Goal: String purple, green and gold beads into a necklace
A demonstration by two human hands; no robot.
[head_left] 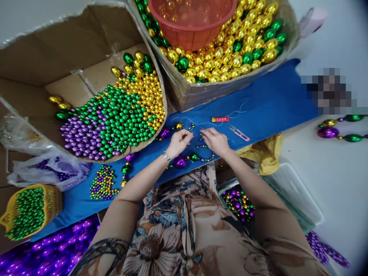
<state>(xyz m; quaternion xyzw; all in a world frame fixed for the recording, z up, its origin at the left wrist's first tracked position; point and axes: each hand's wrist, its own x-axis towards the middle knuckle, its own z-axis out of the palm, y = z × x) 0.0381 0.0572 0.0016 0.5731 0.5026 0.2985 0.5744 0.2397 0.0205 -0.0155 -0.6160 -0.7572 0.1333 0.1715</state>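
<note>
Over the blue cloth [258, 111], my left hand [179, 142] is closed in a pinch, thumb against fingertips; what it holds is too small to make out. Just to its right, my right hand [216, 142] has its fingers bent together on the end of a string of beads [207, 158]. Small beads hang below those fingers and curve back to a large purple ball [180, 162] and a green one. More of the strand, with another purple ball [165, 133], lies beyond my left wrist. A white thread [186, 118] trails across the cloth behind both hands.
Pink thread snips [240, 133] and a small red box [220, 119] lie right of centre. Two cardboard boxes [25, 57] of beads stand behind, one bearing a red basket [195, 28]. A yellow basket [53, 199] of green beads sits left. A person [329, 92] is at far right.
</note>
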